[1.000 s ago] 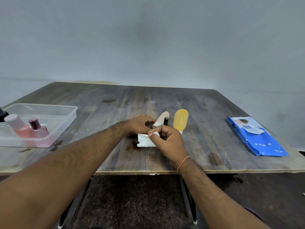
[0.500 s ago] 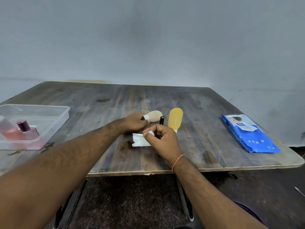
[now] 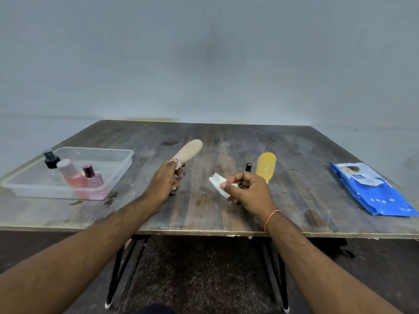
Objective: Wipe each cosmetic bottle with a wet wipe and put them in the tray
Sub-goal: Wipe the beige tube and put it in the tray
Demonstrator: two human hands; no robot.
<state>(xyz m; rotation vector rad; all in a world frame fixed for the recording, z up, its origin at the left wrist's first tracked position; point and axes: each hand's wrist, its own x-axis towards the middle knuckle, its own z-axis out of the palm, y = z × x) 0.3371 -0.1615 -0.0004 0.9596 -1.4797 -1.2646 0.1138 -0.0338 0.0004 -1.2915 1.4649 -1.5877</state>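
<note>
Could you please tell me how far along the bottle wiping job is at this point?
Three bottles already sit in the clear tray. In hand: the left hand holds the beige tube lifted, while the right hand pinches the wet wipe. Left on the table: the yellow bottle and a small black item.

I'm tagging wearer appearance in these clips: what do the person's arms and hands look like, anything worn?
Both forearms are bare, with no sleeves in view and no gloves. The right hand has a thin orange thread band around its wrist. The left hand and its wrist show no ring, watch or band.
</note>
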